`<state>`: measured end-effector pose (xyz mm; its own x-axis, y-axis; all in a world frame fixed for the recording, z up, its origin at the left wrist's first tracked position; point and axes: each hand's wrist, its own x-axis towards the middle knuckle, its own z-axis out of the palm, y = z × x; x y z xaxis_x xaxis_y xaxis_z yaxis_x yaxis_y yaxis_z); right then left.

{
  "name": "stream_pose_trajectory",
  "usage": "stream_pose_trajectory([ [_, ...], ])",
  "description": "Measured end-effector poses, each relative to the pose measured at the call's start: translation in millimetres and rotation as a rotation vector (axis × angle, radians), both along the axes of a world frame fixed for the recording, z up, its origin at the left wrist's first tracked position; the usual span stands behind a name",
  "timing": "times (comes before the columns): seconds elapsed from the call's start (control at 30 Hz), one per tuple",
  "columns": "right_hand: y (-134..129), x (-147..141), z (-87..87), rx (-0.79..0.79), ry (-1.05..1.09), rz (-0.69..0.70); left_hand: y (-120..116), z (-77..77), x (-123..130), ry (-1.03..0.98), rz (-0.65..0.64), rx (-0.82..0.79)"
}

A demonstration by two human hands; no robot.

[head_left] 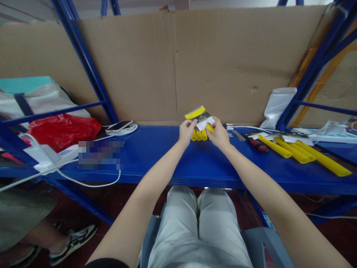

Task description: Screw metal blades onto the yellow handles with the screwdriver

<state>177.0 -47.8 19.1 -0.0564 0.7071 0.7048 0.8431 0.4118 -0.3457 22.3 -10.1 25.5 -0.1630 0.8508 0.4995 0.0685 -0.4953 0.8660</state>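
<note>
Near the back of the blue shelf, my left hand (186, 132) pinches the left edge of a small flat packet (203, 120) in yellow, black and white. My right hand (220, 134) is closed around a short yellow tube piece (210, 128), its fingers also by the packet's right side. The packet is tilted, and its small print cannot be read. Just below it, three more short yellow tubes (199, 135) lie side by side on the blue shelf (156, 156), partly hidden by the packet.
Several long yellow tubes (291, 149) lie right, beside a red-and-black tool (259, 145) and a metal strip (239, 136). Left are a phone (119, 126) on a coiled white cable, a red bag (64, 128) and a power strip (46, 154). Cardboard (134, 67) stands behind; a person's shoe (74, 242) shows below.
</note>
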Motion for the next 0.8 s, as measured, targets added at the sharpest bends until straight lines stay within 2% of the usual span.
stream_pose_trajectory([
  [0.1,0.5,-0.6,-0.7,0.005,-0.012,0.004,-1.6,-0.9,5.8,-0.097,-0.146,-0.049],
  [0.2,3.5,0.9,-3.6,0.044,-0.009,0.037,-3.3,-2.6,8.9,-0.103,-0.272,-0.084],
  [0.37,9.9,3.2,-6.8,0.015,0.088,0.099,-7.8,-2.4,11.5,-0.127,-0.382,-0.173],
  [0.47,14.9,2.0,-6.0,-0.071,0.261,0.230,-11.9,1.5,10.9,-0.228,-0.369,-0.214],
  [0.67,14.8,1.9,3.5,-0.378,0.921,0.428,-14.8,9.8,7.7,-0.523,-0.258,-0.229],
  [0.8,6.9,2.2,8.3,-0.514,0.995,0.535,-10.6,9.7,3.9,-0.548,-0.221,-0.193],
])
